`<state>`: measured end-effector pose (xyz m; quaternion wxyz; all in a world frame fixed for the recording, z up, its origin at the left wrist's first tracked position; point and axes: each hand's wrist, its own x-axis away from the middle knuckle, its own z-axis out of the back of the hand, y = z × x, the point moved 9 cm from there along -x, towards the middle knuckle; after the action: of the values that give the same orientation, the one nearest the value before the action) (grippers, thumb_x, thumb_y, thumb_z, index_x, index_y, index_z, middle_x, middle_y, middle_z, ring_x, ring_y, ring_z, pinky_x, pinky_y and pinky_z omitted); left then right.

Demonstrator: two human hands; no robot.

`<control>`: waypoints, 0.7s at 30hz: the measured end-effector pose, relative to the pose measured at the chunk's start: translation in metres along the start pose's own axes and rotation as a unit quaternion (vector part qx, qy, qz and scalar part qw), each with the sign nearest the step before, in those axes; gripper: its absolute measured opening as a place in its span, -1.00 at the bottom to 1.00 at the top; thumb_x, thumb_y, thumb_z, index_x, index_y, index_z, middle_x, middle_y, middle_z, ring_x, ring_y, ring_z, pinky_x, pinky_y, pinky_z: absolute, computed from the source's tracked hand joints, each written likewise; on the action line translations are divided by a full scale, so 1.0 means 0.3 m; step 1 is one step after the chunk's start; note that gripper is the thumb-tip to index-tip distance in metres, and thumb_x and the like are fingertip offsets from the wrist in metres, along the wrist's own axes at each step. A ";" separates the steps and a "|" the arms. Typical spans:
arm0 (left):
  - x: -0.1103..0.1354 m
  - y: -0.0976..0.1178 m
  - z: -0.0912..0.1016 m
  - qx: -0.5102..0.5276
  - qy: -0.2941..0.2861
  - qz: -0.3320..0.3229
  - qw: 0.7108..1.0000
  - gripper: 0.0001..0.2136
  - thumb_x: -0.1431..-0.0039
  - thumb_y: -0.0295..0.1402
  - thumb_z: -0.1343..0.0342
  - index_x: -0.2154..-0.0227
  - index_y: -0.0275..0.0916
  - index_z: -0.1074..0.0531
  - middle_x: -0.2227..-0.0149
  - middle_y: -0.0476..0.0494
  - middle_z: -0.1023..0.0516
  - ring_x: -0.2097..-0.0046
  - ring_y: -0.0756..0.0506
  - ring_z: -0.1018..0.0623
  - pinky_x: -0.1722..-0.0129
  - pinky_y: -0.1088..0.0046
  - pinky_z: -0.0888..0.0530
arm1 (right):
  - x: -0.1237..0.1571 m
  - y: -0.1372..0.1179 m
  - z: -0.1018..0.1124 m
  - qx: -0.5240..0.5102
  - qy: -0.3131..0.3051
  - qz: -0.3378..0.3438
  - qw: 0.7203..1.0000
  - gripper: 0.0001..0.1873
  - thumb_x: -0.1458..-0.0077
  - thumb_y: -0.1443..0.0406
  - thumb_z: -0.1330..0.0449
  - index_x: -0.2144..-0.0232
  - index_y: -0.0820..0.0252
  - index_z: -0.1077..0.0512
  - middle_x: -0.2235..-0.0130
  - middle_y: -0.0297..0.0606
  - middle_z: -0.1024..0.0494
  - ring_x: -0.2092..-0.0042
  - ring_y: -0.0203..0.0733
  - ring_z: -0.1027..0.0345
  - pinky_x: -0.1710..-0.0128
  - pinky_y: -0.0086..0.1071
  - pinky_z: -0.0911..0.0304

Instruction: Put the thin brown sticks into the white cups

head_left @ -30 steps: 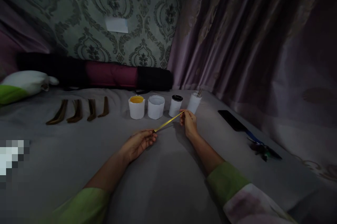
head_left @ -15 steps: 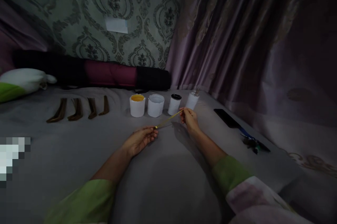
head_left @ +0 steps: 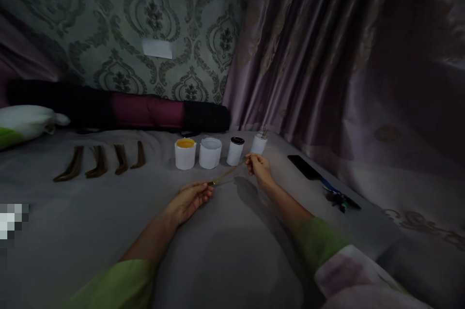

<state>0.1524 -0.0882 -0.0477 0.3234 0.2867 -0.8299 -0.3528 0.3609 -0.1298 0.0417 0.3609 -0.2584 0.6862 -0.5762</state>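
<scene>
A thin, straight yellowish-brown strand (head_left: 229, 172), with a dark and gold band at its lower left end, runs between my two hands; whether it is a stick or a fibre I cannot tell. My left hand (head_left: 191, 199) pinches it near the banded end. The far end is pinched in my right hand (head_left: 258, 167). Just beyond my hands stand a white tub with yellow inside (head_left: 185, 156), a white tub with a pale inside (head_left: 209, 155) and a narrower white can with a black top (head_left: 235, 152). A white cup holding thin sticks (head_left: 259, 144) is behind my right hand.
Several brown fringed bundles (head_left: 96, 163) lie in a row at the left on the grey sheet (head_left: 232, 251). To the right are a black phone (head_left: 303, 167) and a dark item on a blue strap (head_left: 341, 197). A black and maroon bolster (head_left: 145, 111) lines the wall.
The view has tilted upward and turned slightly to the right, so things appear lower and further left. Both hands keep their pinch on the strand.
</scene>
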 end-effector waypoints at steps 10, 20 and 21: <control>0.004 0.009 0.019 0.070 0.005 0.021 0.997 -0.91 -0.05 -0.60 -0.01 0.41 -0.40 -0.40 0.47 -0.13 -0.46 0.51 0.11 -0.43 0.55 0.67 -0.40 | -0.074 -0.107 0.177 0.037 0.063 0.033 0.997 -0.81 0.11 0.21 -0.11 0.53 0.26 -0.35 0.64 -0.41 -0.32 0.70 -0.46 -0.06 0.78 -0.55 0.05; -0.003 0.011 0.027 0.094 0.018 0.026 0.995 -0.91 -0.07 -0.60 0.01 0.41 -0.41 -0.39 0.46 -0.13 -0.45 0.51 0.10 -0.43 0.57 0.67 -0.40 | -0.204 -0.354 0.363 0.149 0.136 0.077 0.976 -0.83 0.00 0.30 -0.05 0.55 0.28 -0.33 0.66 -0.38 -0.32 0.72 -0.49 -0.05 0.79 -0.59 0.03; -0.003 0.012 0.025 0.097 0.016 0.024 0.995 -0.90 -0.07 -0.61 0.01 0.41 -0.42 -0.39 0.46 -0.13 -0.45 0.52 0.10 -0.43 0.57 0.66 -0.40 | -0.217 -0.380 0.378 0.164 0.147 0.078 0.972 -0.82 -0.01 0.30 -0.05 0.56 0.28 -0.33 0.66 -0.38 -0.32 0.72 -0.49 -0.05 0.79 -0.59 0.03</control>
<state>0.1463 -0.0824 -0.0492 0.3155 0.3022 -0.8617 -0.2582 0.4833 -0.1711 0.1576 0.3373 -0.0537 0.6464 -0.6823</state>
